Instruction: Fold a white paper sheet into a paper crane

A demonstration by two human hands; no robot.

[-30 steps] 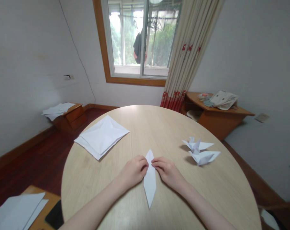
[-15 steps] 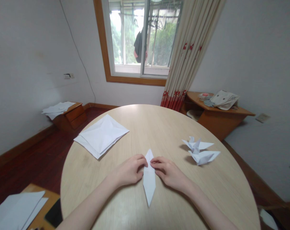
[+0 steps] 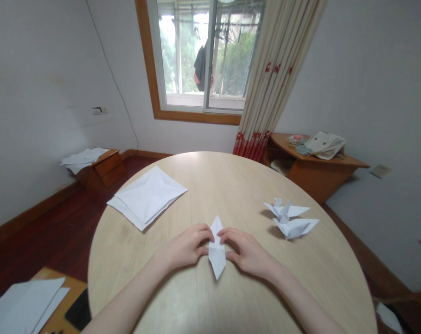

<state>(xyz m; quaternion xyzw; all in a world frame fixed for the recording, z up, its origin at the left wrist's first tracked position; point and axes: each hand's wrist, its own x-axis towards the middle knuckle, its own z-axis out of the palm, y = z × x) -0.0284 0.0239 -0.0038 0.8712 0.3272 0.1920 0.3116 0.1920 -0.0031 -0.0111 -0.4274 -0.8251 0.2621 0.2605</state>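
A narrow, diamond-shaped piece of folded white paper (image 3: 217, 259) lies between my two hands near the middle of the round table. My left hand (image 3: 193, 242) grips its left edge, with the fingertips on top and the thumb low against the side. Opposite it, my right hand (image 3: 241, 248) has its fingertips on the paper's upper right part and its thumb at the right edge. The paper's near flap looks raised from the tabletop. To the right stand two folded white paper cranes (image 3: 294, 228), close together.
Square white sheets with creases (image 3: 151, 195) lie stacked at the table's left edge. More paper (image 3: 26, 304) and a dark flat object (image 3: 79, 311) rest on a lower wooden surface at bottom left. A corner desk (image 3: 322, 162) stands behind the table on the right.
The near point of the folded paper has come up off the table and looks shorter. My right fingers have shifted slightly over the paper; the left hand has barely moved.
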